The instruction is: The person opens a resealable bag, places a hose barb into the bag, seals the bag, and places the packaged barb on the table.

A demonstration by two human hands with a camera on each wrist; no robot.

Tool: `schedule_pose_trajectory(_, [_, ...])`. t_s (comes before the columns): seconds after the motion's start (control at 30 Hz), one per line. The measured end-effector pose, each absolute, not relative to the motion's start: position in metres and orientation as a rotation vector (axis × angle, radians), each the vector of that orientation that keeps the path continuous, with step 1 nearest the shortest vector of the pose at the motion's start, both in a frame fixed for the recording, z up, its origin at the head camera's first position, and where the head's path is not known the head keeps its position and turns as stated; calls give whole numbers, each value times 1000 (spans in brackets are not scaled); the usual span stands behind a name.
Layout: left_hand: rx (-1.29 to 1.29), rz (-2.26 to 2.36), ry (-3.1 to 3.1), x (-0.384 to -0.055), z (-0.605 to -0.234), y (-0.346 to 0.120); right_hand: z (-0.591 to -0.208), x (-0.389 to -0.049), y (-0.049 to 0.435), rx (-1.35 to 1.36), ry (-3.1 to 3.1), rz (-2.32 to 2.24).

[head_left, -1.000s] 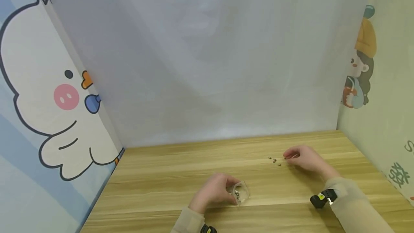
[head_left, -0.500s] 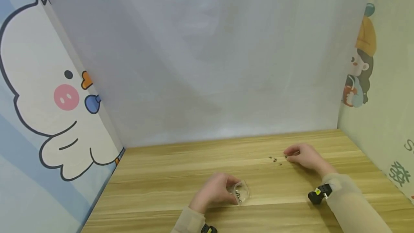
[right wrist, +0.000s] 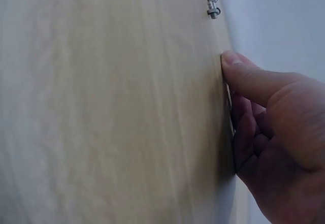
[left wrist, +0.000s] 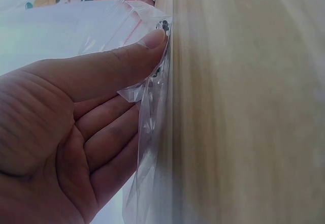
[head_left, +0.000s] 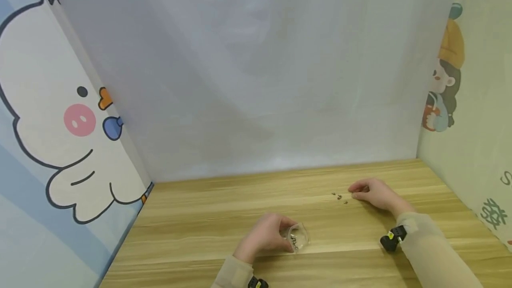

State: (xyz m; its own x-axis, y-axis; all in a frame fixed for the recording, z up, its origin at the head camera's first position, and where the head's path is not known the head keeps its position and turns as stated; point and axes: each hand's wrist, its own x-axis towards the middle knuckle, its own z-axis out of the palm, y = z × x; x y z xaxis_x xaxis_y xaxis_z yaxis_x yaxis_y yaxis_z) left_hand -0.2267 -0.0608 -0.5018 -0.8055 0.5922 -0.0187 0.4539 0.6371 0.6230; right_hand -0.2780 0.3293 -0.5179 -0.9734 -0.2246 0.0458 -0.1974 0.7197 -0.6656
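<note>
My left hand [head_left: 267, 234] grips a clear plastic bag [head_left: 302, 237] low over the wooden table. Its mouth faces right, and several small metal screws lie inside. In the left wrist view, the thumb presses the bag's film beside a few dark metal pieces [left wrist: 162, 27]. Further back on the right, my right hand [head_left: 376, 194] has thumb and forefinger pinched together at the tabletop, around a small metal screw hidden by the fingertips. Just left of those fingertips lie several loose metal screws [head_left: 339, 197], some of which show in the right wrist view as a small cluster [right wrist: 213, 6].
The wood-grain table [head_left: 192, 217] meets a pale grey curtain [head_left: 256, 101] at its back edge. Printed cartoon panels stand at both sides, with a white duck [head_left: 82, 119] on the left. Small black cameras [head_left: 392, 238] are strapped to both wrists.
My right fingertips have shifted slightly left and closed over the screw that showed between them earlier. My left hand and the bag have stayed in place.
</note>
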Motion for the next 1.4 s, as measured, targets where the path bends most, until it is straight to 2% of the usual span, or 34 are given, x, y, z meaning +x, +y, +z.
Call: schedule_pose_trajectory(1.4, [851,928,2640,-224,-501,-61,-517,-276,328,-310,2921,-1051])
